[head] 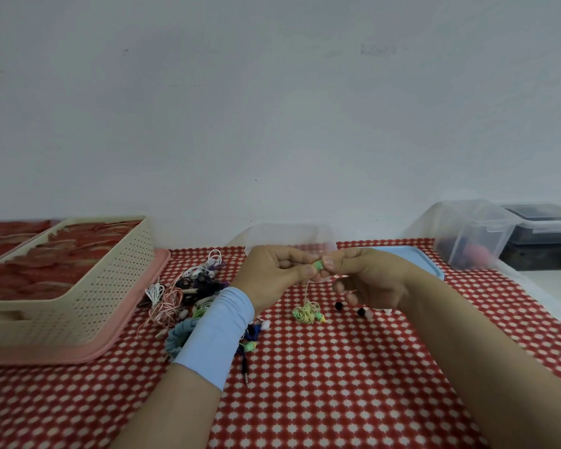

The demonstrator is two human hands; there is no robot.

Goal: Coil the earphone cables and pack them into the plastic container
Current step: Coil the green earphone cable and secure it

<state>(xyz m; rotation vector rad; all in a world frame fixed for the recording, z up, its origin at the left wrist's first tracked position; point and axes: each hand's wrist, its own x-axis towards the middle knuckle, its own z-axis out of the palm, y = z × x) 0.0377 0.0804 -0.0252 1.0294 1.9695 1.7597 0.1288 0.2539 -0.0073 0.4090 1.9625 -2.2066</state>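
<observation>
The hands meet above the middle of the table. The left hand and the right hand each pinch a small green coil between thumb and fingers. From it a thin cable hangs down to a loose yellow-green tangle on the checked cloth. The clear container stands just beyond the hands, with a blue lid to its right. A pile of other earphones lies left of the left wrist, near a beige basket.
</observation>
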